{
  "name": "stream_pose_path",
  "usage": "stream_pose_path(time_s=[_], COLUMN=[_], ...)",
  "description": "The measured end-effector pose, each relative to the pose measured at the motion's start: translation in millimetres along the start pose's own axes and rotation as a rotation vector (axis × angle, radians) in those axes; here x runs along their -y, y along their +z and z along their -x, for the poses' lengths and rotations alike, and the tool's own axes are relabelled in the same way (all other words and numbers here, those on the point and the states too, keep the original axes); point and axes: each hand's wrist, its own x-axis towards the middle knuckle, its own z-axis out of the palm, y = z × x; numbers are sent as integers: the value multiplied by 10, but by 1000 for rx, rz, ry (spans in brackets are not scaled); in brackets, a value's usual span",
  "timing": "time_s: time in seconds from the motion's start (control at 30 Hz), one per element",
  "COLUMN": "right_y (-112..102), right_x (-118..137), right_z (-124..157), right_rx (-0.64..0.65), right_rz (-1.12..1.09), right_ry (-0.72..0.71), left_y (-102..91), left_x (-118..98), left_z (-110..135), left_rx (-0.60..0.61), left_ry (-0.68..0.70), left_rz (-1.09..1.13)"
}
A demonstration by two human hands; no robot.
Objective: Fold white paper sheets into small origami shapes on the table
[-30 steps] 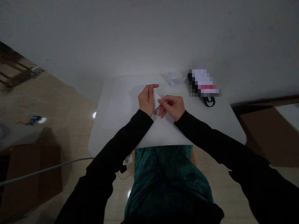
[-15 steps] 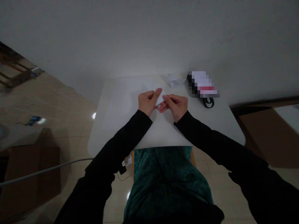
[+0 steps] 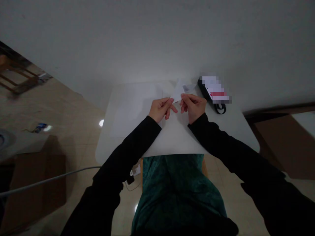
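Both my hands hold one small folded piece of white paper [image 3: 177,92] above the far middle of a white table [image 3: 137,127]. My left hand [image 3: 161,109] pinches its lower left edge with thumb and fingers closed. My right hand [image 3: 194,106] pinches its right side, fingers curled. The paper stands up as a pointed, triangular shape between the two hands. Black sleeves cover both my arms.
Another folded white paper [image 3: 189,87] lies at the table's far edge, just behind the held one. A dark object with a blurred white and red label [image 3: 214,93] sits at the far right. A grey cable [image 3: 49,180] crosses the tiled floor on the left.
Both hands have moved away from me and to the right with the paper. The paper has turned from lying low between the hands to standing up as a point.
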Motion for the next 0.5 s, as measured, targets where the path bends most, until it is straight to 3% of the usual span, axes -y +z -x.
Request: stream_pose_path(time_s=[0.27,0.5], right_y=[-30,-35], right_x=[7,-43], right_z=[-33,-59], right_rx=[-49,2], right_rz=[0,-59], right_ry=[29,117], left_y=[-38,-93], left_x=[31,9], left_z=[-25,-37], left_rx=[117,110], left_ry=[-156,-122], left_rz=[93,134])
